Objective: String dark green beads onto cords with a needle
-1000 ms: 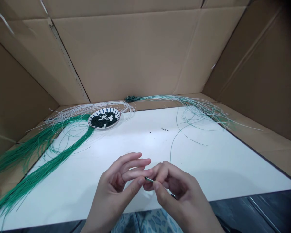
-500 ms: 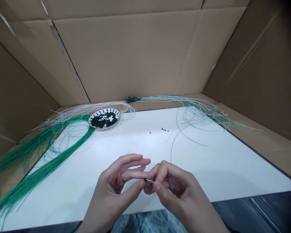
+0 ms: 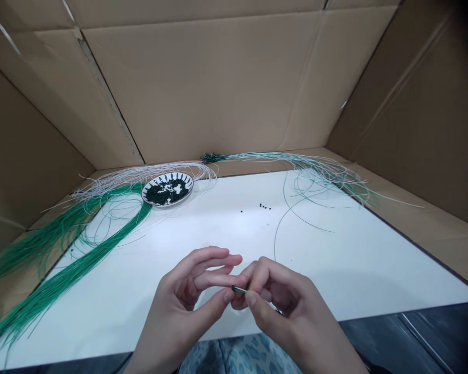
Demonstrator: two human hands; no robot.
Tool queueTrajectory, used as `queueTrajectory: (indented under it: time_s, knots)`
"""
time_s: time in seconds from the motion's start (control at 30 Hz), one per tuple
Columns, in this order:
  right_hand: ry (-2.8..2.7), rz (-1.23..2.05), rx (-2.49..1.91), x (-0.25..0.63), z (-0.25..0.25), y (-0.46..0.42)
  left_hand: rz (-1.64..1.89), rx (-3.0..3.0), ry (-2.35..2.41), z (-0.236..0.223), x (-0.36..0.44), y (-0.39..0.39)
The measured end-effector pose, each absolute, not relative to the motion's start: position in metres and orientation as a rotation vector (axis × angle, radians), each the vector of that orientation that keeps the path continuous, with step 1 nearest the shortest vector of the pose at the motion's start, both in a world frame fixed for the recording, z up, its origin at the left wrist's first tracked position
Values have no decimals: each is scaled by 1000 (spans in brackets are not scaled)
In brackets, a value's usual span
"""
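My left hand [image 3: 187, 301] and my right hand [image 3: 288, 306] meet low over the white table top [image 3: 374, 259]. Between their fingertips is the end of a thin green wire [image 3: 239, 289]. My right thumb and forefinger pinch that wire. The left thumb and forefinger pinch at its tip, where a tiny dark bead seems to sit; the other left fingers stretch out. The green wire [image 3: 275, 239] runs up from behind my right hand toward the far bundle.
A small patterned dish [image 3: 167, 189] of dark beads stands at the back left. Thick green wire bundles [image 3: 62, 249] lie on the left, white wires [image 3: 140, 174] behind the dish, pale green ones [image 3: 320, 174] at the back right. A few loose beads [image 3: 264, 206] lie mid-table. Cardboard walls [image 3: 218, 83] surround everything.
The hands have barely moved; the left thumb has closed slightly onto the wire's tip.
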State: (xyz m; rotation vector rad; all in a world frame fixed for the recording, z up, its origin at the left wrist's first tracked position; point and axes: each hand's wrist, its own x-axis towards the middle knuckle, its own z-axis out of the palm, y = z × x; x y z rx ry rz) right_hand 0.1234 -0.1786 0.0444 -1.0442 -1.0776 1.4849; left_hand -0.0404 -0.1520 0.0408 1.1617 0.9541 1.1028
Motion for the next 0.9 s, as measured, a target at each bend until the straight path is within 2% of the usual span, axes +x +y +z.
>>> queueTrajectory:
  time_s: [0.27, 0.9]
  knots:
    - [-1174, 1411, -1111, 123, 48, -179, 1098, 1202, 947, 41, -40, -153]
    - [-1177, 1476, -920, 135, 29, -182, 1043, 1289, 844, 41, -34, -152]
